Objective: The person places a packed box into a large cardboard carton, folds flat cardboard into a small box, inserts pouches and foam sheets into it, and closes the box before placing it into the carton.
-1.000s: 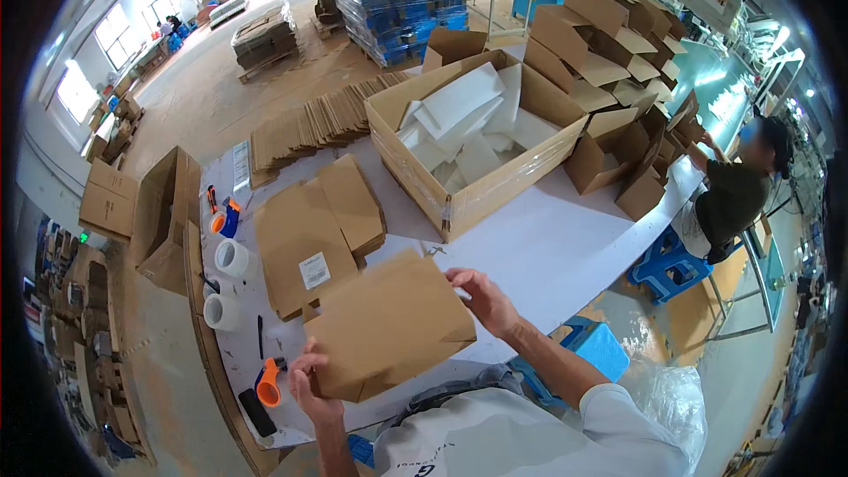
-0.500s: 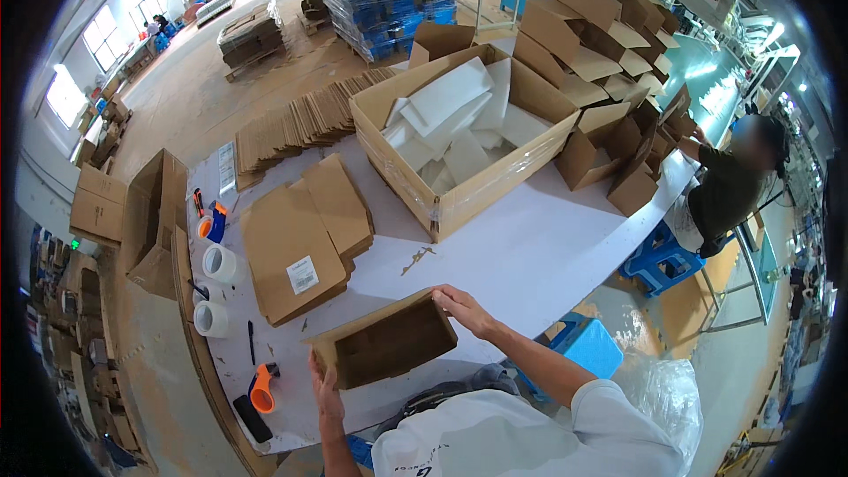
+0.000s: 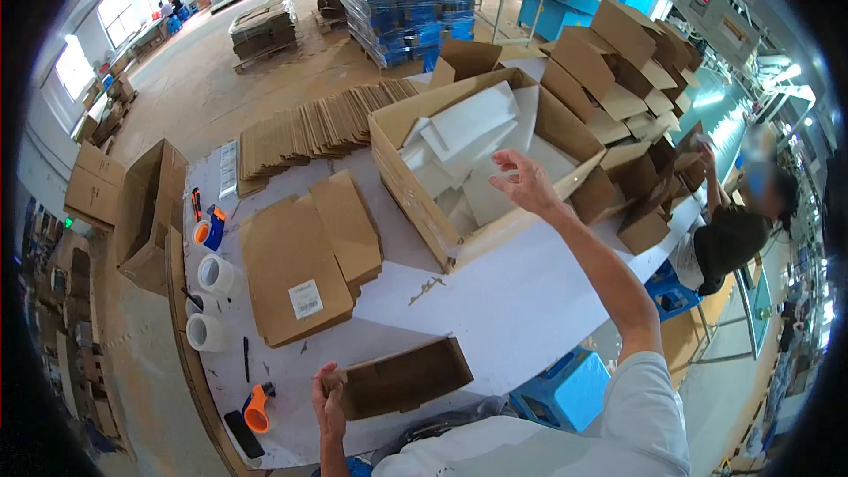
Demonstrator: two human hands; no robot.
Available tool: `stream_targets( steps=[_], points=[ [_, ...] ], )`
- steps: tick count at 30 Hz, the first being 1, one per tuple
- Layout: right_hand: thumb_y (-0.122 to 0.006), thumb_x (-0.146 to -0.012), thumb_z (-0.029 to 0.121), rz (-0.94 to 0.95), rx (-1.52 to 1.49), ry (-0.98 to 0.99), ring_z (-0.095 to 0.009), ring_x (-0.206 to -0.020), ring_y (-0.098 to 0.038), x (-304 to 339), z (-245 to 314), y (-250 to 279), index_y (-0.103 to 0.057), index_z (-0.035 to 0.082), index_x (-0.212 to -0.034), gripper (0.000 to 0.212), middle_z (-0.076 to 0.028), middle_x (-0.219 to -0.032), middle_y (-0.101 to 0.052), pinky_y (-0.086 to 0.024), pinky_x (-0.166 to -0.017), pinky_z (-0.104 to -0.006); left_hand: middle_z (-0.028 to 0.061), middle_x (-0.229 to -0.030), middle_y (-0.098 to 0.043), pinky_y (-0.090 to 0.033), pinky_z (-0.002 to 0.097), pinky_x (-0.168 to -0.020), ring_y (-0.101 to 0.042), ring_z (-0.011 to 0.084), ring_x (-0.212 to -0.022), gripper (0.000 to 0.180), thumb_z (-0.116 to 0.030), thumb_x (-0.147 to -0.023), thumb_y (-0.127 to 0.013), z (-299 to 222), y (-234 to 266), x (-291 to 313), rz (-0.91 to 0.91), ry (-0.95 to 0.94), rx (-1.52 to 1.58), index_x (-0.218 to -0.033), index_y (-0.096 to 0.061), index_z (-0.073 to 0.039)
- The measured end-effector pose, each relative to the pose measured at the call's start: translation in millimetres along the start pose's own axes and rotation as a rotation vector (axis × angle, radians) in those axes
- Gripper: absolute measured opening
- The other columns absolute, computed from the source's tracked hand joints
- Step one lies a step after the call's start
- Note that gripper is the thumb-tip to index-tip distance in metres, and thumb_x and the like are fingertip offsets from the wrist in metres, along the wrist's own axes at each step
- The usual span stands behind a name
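Note:
An open, oblong cardboard box (image 3: 408, 380) sits at the table's near edge, its dark inside facing up. My left hand (image 3: 329, 399) is at the box's left end, fingers curled against that wall. Farther off and to the right, my right hand (image 3: 527, 184) is held over a large carton (image 3: 415, 208), fingers apart and holding nothing. White foam-like sheets (image 3: 473, 128) lie loosely inside that carton, some leaning on its walls. Flat folded cardboard pieces (image 3: 287, 269) form a stack left of the carton, a white label on top.
Tape rolls (image 3: 218, 275), an orange tape dispenser (image 3: 256, 408), a black phone (image 3: 244, 435) and a pen (image 3: 246, 357) lie along the left edge. Flattened cardboard (image 3: 309, 128) stands in a row behind. Open boxes (image 3: 609, 79) pile at the right, near a seated co-worker (image 3: 746, 234).
My right hand has let go of the box's right end and moved up and away, over the large carton. My left hand stays at the box's left end. The view has shifted slightly.

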State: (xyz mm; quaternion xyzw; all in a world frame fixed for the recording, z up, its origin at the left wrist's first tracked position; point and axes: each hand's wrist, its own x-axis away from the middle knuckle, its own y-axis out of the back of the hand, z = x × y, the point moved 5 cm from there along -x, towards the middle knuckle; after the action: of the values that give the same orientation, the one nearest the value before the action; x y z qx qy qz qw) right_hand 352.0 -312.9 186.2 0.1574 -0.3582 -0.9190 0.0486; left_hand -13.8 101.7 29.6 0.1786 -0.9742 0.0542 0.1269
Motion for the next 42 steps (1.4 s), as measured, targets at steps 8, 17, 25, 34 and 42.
stream_targets(
  steps=[8, 17, 25, 34, 42],
  points=[
    [-0.075, -0.075, 0.018, 0.249, 0.769, 0.148, -0.033, -0.136, -0.039, -134, -67, -75, -0.049, 0.012, -0.135, 0.066, -0.015, -0.142, -0.047, -0.038, -0.107, -0.0466, 0.0084, -0.128, -0.054, -0.036, 0.0318, -0.104, -0.049, 0.0176, -0.118, 0.035, -0.022, -0.100, -0.050, 9, 4, -12, -0.027, 0.093, -0.036, -0.129, -0.052, -0.001],
    [-0.062, -0.079, 0.004, 0.186, 1.176, 0.122, -0.031, -0.135, -0.040, -226, -93, -104, -0.048, 0.019, -0.139, 0.063, -0.013, -0.139, -0.048, -0.022, -0.110, -0.0661, 0.0074, -0.127, -0.055, -0.037, 0.0317, -0.103, -0.050, 0.0177, -0.116, 0.037, -0.025, -0.102, -0.049, 48, 7, -75, -0.026, 0.091, 0.041, -0.130, -0.052, -0.002],
    [-0.068, -0.076, 0.010, 0.197, 1.071, 0.244, -0.027, -0.112, -0.055, -179, -69, -62, -0.064, 0.014, -0.100, 0.025, -0.007, -0.101, -0.061, -0.031, -0.105, -0.0575, 0.0065, -0.127, -0.056, -0.038, 0.0316, -0.103, -0.051, 0.0178, -0.115, 0.038, -0.028, -0.103, -0.048, 57, 18, -32, -0.008, 0.052, 0.087, -0.131, -0.052, -0.002],
    [-0.074, -0.082, 0.008, 0.009, -0.099, 0.144, -0.017, -0.086, -0.063, -6, 126, 20, -0.063, 0.001, -0.104, 0.026, -0.010, -0.094, -0.066, -0.051, -0.075, -0.0318, 0.0049, -0.125, -0.056, -0.032, 0.0281, -0.106, -0.046, 0.0150, -0.122, 0.043, -0.034, -0.102, -0.051, 4, -7, 3, -0.110, 0.040, 0.087, -0.130, -0.054, -0.002],
    [-0.070, -0.086, 0.019, 0.591, -0.163, 0.139, -0.018, -0.085, -0.064, 173, 178, -13, -0.061, 0.003, -0.118, 0.038, -0.009, -0.100, -0.066, -0.053, -0.072, -0.0267, 0.0030, -0.127, -0.053, -0.035, 0.0263, -0.104, -0.047, 0.0122, -0.118, 0.042, -0.028, -0.104, -0.046, 6, -21, -17, -0.099, -0.083, 0.240, -0.136, -0.049, -0.001]
  ],
)
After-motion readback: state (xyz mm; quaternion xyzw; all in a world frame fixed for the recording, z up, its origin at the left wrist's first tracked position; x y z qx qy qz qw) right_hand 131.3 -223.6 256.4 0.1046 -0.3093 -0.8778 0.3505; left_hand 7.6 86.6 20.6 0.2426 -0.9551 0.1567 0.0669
